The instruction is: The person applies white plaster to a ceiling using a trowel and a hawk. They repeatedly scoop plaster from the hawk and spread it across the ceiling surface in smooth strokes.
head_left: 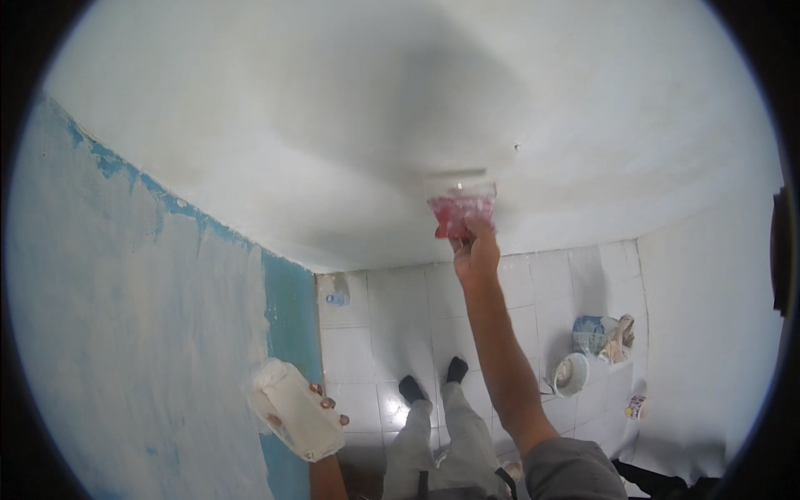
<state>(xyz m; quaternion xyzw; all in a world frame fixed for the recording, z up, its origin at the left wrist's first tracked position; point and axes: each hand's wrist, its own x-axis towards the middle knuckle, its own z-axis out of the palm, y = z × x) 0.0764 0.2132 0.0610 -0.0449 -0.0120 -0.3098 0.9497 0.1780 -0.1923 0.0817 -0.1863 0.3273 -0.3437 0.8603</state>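
Note:
My right hand (477, 257) is stretched out ahead, its fingers closed round a red putty knife (461, 214) with a wide, pale blade. The blade lies against or very near the white wall (333, 108); its edge is a little blurred. Low on the left, my left hand (329, 405) grips a white, putty-smeared container (296, 410), roughly rectangular, with the fingers curled over its right side. What the container holds is hard to make out. Behind it stands the left wall (167, 317), blue paint partly covered with whitish coating.
Pale tiles cover the floor (346, 354). A clear plastic bottle (337, 299) lies near the left corner. To the right are a white bucket (571, 375), a blue and white bag (589, 333) and a small tub (637, 407). A small fixing (517, 147) sticks out of the white wall.

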